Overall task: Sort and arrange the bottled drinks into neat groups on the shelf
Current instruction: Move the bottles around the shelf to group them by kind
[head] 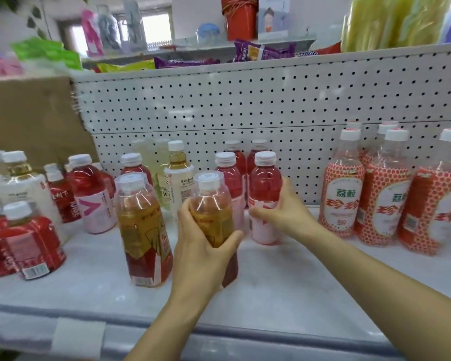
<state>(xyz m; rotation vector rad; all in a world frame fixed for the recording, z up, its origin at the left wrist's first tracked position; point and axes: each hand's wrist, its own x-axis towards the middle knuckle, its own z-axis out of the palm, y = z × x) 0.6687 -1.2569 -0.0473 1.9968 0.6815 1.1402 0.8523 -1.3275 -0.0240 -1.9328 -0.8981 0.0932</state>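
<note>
My left hand [202, 252] grips an amber tea bottle with a gold and red label [211, 204] at the middle of the white shelf [284, 282]. A matching tea bottle [141, 230] stands just left of it. My right hand [287, 212] holds a pink drink bottle with a white cap [264, 183] from its right side, fingers curled round the lower label. More pink bottles [227, 175] stand behind, against the pegboard. A pale tea bottle with a white label [179, 175] stands at the back centre.
Three lychee soda bottles with red dotted labels [345, 188] stand at the right. At the left are red-labelled tea bottles [31, 243] and a pink bottle [91, 194]. A cardboard box [29, 115] fills the back left. Snack bags [263, 52] lie on the upper shelf.
</note>
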